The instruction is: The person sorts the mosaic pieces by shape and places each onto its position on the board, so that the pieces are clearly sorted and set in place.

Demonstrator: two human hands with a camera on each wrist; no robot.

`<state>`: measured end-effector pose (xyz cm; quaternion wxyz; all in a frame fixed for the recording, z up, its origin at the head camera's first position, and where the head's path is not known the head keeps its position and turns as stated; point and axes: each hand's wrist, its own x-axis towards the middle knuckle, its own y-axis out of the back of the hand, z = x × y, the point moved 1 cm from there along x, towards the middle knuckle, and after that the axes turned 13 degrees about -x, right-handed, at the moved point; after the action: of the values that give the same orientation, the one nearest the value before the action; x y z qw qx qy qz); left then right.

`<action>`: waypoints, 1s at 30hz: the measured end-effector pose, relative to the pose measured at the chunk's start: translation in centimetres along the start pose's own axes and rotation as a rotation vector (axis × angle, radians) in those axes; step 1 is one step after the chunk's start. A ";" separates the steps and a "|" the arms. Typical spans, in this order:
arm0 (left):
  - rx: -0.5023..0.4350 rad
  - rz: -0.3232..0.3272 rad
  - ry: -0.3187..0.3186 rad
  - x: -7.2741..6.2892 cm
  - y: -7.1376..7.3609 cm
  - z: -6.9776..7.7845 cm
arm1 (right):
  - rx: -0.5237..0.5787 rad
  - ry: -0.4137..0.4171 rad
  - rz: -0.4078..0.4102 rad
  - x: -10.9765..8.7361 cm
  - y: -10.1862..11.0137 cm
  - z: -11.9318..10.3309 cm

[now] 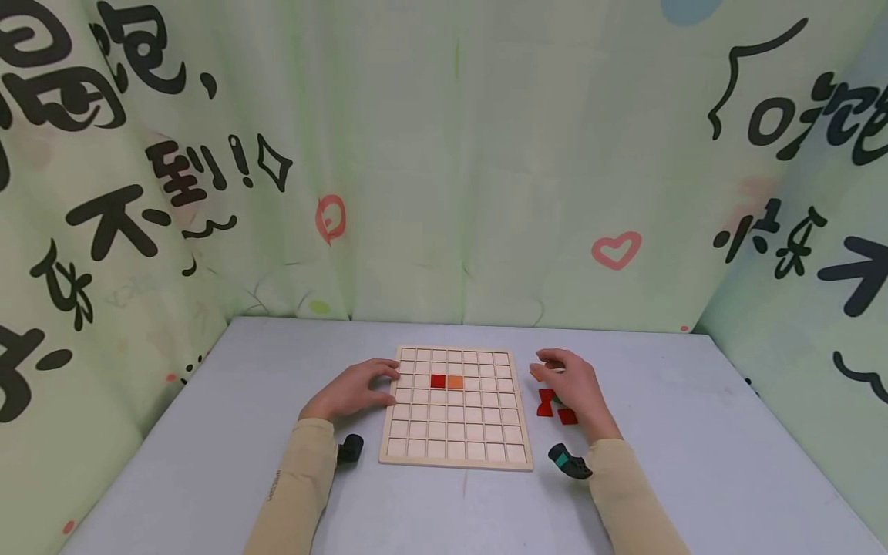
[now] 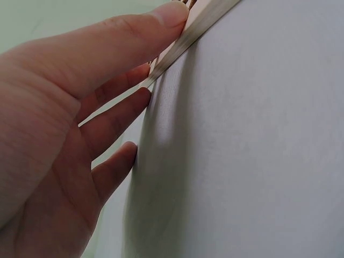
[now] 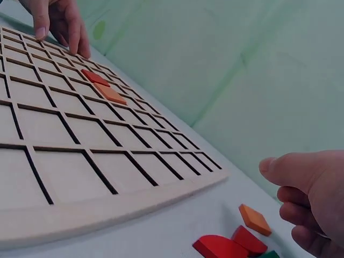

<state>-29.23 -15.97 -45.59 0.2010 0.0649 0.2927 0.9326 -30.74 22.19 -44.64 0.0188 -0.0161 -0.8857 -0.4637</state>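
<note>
A light wooden grid board (image 1: 454,464) lies flat on the table, with a red square tile (image 1: 438,381) and an orange square tile (image 1: 455,381) side by side in its cells. At the board's left edge is my left hand (image 1: 357,389), its thumb (image 2: 173,13) on the rim and its fingers relaxed. My right hand (image 1: 572,381) hovers right of the board, thumb extended, other fingers loosely bent, nothing visible in its grasp. Below it lie a loose orange tile (image 3: 255,219), red pieces (image 1: 546,402) and a green piece (image 3: 271,255), partly hidden by the hand in the head view.
The white table (image 1: 208,462) carries the board near its middle. Behind and on both sides hangs a pale green curtain (image 1: 409,154) with black writing and pink marks. Dark wrist devices (image 1: 350,449) show beside both sleeves.
</note>
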 end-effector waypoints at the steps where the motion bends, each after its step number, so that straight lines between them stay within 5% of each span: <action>1: 0.004 -0.001 -0.004 0.0 0.0 0.0 | -0.001 -0.007 -0.001 0.0 0.1 0.2; 30: -0.017 0.003 0.000 -0.2 0.1 0.4 | -0.155 -0.018 -0.012 0.6 -1.0 1.2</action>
<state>-29.02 -15.94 -45.24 0.2002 0.0634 0.2848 0.9353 -31.38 22.66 -46.09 0.0066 -0.0165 -0.8473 -0.5308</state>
